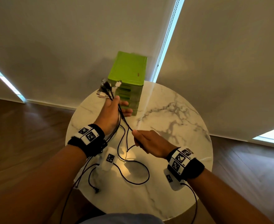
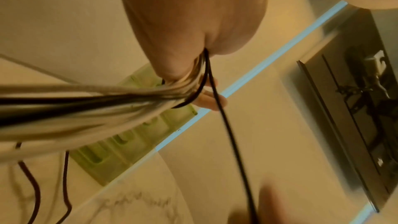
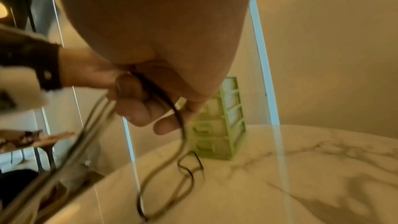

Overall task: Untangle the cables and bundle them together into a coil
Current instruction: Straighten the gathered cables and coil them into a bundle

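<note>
My left hand is raised over the round marble table and grips a bundle of black and white cables; their plug ends stick up above the fist. From that fist one black cable runs down to my right hand, which pinches it with curled fingers. Below the right hand the black cable hangs and lies in loose loops on the table. The rest of the bundle trails under my left wrist and off the table's near left edge.
A green plastic drawer unit stands at the table's far edge, just behind my left hand. Roller blinds hang behind it. White tagged camera units hang under both wrists. Wooden floor surrounds the table.
</note>
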A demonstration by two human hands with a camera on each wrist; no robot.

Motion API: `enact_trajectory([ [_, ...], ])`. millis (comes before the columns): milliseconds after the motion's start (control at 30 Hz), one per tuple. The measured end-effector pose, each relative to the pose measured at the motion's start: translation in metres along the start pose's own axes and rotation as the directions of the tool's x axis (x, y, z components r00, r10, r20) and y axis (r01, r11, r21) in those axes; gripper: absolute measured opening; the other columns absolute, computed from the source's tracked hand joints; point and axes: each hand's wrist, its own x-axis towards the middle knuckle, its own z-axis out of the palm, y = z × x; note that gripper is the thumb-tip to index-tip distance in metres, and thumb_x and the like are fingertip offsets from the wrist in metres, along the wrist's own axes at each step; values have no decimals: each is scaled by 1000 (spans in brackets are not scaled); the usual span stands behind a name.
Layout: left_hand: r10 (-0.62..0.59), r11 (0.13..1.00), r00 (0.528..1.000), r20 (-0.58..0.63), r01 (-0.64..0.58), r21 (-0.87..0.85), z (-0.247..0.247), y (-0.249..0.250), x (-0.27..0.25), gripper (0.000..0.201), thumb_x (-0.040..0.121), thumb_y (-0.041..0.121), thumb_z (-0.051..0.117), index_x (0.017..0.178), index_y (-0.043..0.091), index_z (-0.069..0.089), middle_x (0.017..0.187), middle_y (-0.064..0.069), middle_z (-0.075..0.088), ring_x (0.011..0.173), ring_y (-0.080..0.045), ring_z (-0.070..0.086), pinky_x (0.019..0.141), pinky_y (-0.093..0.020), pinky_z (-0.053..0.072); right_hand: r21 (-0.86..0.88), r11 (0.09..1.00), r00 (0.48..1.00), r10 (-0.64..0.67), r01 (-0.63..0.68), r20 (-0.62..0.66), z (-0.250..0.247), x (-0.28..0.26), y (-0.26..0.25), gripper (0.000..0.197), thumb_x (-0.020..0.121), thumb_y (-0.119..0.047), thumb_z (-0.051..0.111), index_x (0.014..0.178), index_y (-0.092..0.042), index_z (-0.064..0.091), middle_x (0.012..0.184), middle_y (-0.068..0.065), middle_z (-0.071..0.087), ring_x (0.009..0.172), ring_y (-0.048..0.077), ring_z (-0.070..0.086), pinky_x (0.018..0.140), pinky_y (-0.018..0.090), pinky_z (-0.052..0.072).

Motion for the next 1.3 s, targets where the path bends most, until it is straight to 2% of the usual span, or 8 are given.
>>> enact_trajectory([
  [167,18,996,999,-36,-21,-83,-17,24,9,20,109,27,39,96,14,44,71,-2,57,45,-15,52,45,-27,46,45,997,998,70,-70,5,9,-11,45,55,106,-55,28,81,-14,56,60,-4,54,57,11,48,68,40,47],
  [367,-65,955,984,166,109,-274,-30,33,9,28,105,25,40,79,21,47,51,8,34,37,-7,25,41,-21,21,-165,961,963,243,-223,115,3,2,55,61,101,-66,26,83,-17,58,82,0,63,70,19,58,79,38,51],
  [500,-160,979,953,257,187,-85,-28,31,-1,25,105,23,40,85,16,53,53,7,32,40,-9,25,44,-24,19,-328,917,969,185,-229,-163,-15,33,41,53,103,-58,35,71,-18,51,68,3,55,73,27,56,70,40,44],
  [700,-250,964,931,265,212,163,-11,7,-18,35,107,40,44,98,9,58,62,2,40,44,-9,29,42,-22,25,-131,991,930,-35,-15,-365,-32,63,-25,36,109,-41,34,79,-27,50,77,-2,59,75,20,53,69,34,37],
  [867,-150,989,962,230,147,29,-7,-6,-20,41,105,47,43,111,12,62,80,-5,54,52,-12,34,49,-28,25,132,979,948,-110,156,-300,-20,61,-47,40,110,-36,33,84,-18,58,74,-7,60,64,0,53,67,21,41],
  [1033,-27,998,997,79,32,-60,-6,0,-15,34,104,46,44,112,20,63,100,-1,73,67,-10,58,53,-24,43,388,912,983,-76,135,-165,1,56,-39,47,110,-37,33,89,0,53,60,-5,46,52,14,37,54,30,31],
  [1200,53,968,998,-41,-62,-243,-10,8,-4,31,107,37,45,89,14,53,61,5,55,70,-22,69,72,-38,59,349,936,999,-43,51,-32,14,37,-23,50,107,-49,34,82,-10,53,57,-2,45,53,22,43,58,34,40],
  [1300,71,911,990,-122,-115,-397,-24,22,11,20,107,32,48,94,17,52,62,6,47,53,-13,59,58,-32,56,234,970,994,36,-59,101,19,22,2,52,104,-58,34,79,-17,54,63,-3,47,56,17,43,56,30,40],
])
